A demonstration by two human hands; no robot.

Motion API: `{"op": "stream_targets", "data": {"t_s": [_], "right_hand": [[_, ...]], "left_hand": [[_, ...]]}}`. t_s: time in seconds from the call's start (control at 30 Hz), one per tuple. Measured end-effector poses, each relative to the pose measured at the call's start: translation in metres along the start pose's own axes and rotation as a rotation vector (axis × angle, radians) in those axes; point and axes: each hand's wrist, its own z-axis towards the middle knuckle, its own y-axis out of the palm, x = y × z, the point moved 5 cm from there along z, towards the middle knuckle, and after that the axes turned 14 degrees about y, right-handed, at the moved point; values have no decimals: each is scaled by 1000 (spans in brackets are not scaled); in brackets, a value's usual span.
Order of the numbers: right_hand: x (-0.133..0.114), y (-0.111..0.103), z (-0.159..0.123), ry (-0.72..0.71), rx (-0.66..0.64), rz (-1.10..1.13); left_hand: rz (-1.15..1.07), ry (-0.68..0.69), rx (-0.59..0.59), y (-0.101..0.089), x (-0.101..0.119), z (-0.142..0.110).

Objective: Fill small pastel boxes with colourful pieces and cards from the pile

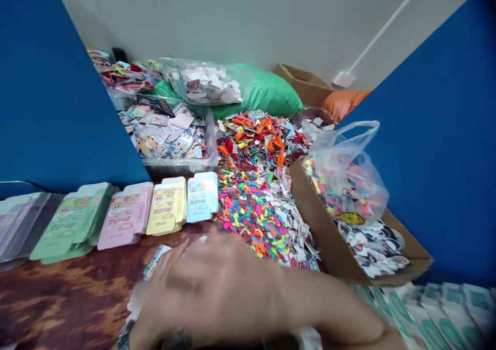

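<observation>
My right hand [220, 283] reaches in from the right, low over the table, and crosses in front of my left hand. Motion smears its fingers, and whatever is under them is hidden. My left hand [155, 303], with a dark band at the wrist, is mostly covered by the right one. A small printed card [155, 261] shows beside the left fingers, and a white piece with a wavy edge [134, 306] sticks out at that hand's left side. I cannot tell whether either is held. Just beyond the hands lies a heap of small colourful pieces [251, 210].
Flat box stacks in blue [201, 197], yellow [166, 205], pink [126, 216] and green [73, 221] line the table's left. Behind are a clear bin of cards [211, 151] and a mixed heap [263, 138]. At right, a cardboard box [325, 226] carries a plastic bag [349, 179].
</observation>
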Motion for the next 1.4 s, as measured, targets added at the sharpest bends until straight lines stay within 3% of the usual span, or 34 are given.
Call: {"op": "stream_targets", "data": {"t_s": [0.07,0.17,0.27,0.37,0.7,1.03,1.23,1.4], "right_hand": [[55,-2,28,168,27,-112],[163,2,57,661,2,-292],[235,17,71,823,-16,-356],[271,34,80,890,-4,-366],[309,56,106,981,44,-325],[310,43,78,891,-19,-229],[300,55,98,919,36,-271],[299,58,102,860,-26,-213]], "left_hand": [[10,-6,8,-2,0,5],[28,-20,11,-2,-2,9],[32,-27,4,1,-5,9],[32,-22,2,4,-6,10],[31,-16,-27,11,-5,18],[31,-1,-61,14,-2,14],[21,13,-68,17,3,16],[16,4,-57,12,3,19]]}}
